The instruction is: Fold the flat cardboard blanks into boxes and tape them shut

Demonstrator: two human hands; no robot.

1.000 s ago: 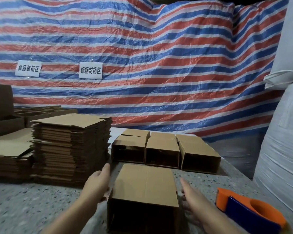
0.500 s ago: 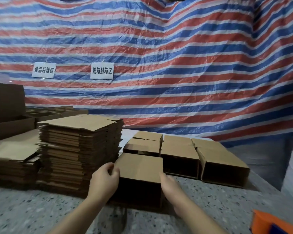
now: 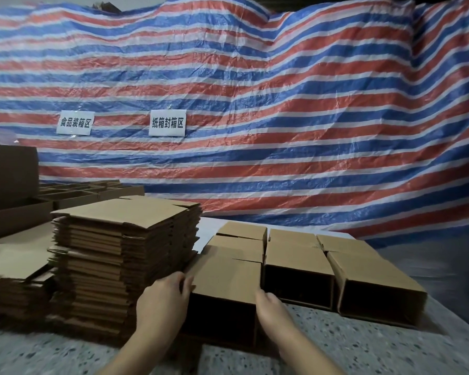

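Box (image 3: 225,277) pushed farther back beside row; both hands (image 3: 164,301) grip its near corners, fingers curled.

Two white paper signs hang on the striped tarpaulin (image 3: 282,109) behind the table, both printed in black Chinese characters. The left sign (image 3: 75,122) reads 食品装箱区; it sits high up and far to the left of where the hands hold the box. The right sign (image 3: 167,122) reads 纸箱封箱区 and hangs well above the gripped box, slightly to its left. The cardboard boxes and flat blanks show no readable print.
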